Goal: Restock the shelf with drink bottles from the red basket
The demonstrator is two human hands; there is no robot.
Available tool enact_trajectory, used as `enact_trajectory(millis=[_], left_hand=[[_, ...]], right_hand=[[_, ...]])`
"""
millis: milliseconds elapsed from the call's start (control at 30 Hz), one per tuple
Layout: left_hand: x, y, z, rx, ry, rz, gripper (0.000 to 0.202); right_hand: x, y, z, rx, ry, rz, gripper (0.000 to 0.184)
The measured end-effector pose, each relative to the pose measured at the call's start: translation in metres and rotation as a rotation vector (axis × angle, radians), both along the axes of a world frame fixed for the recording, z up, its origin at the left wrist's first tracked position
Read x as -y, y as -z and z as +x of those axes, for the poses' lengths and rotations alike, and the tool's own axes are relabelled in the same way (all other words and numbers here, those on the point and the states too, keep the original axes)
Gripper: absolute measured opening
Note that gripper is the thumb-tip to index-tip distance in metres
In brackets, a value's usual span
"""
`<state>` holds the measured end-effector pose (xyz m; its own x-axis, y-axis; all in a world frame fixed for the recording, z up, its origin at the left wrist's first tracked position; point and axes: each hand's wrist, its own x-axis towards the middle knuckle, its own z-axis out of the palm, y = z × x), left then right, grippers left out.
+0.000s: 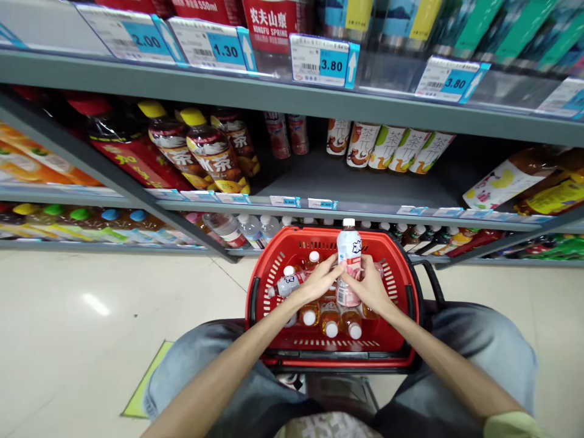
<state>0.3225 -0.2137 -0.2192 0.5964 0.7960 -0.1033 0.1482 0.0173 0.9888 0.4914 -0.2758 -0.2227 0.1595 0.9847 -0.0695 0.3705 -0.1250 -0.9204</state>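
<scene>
We have open floor (191,280) at left of frame; red basket (274,251) at lower centre, gap inside its lower-left corner; left hand (322,280) grasping pink-and-white bottle (349,264), upright mid-frame above basket, cap (348,222) overlapping far rim (319,234) in view; right hand (371,287) gripping it too; black handle (437,281) jutting right

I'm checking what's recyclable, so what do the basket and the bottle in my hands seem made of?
The basket looks like moulded plastic with a slight sheen, judging by its slotted walls. The bottle seems smooth plastic too, from its shape and white cap, though the label hides most.
</scene>
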Motion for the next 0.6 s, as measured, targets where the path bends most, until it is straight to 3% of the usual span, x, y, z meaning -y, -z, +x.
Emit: enact_trajectory(millis=[200, 367, 467, 600], left_hand=[[0.001, 0.003, 0.002, 0.033, -0.042, -0.059, 0.058], [-0.002, -0.004, -0.002, 0.194, -0.116, -0.165, 0.058], [-0.004, -0.016, -0.002, 0.306, -0.034, -0.14, 0.054], [-0.002, -0.031, 0.001, 0.383, 0.069, -0.113, 0.052]], right_hand=[[-0.004, 0.001, 0.0, -0.157, 0.004, 0.018, 0.057], [-0.008, -0.012, 0.004, -0.72, -0.036, -0.209, 0.045], [-0.007, -0.019, 0.008, -1.082, -0.083, -0.293, 0.05], [-0.007, -0.016, 0.014, -1.386, -0.207, -0.264, 0.045]])
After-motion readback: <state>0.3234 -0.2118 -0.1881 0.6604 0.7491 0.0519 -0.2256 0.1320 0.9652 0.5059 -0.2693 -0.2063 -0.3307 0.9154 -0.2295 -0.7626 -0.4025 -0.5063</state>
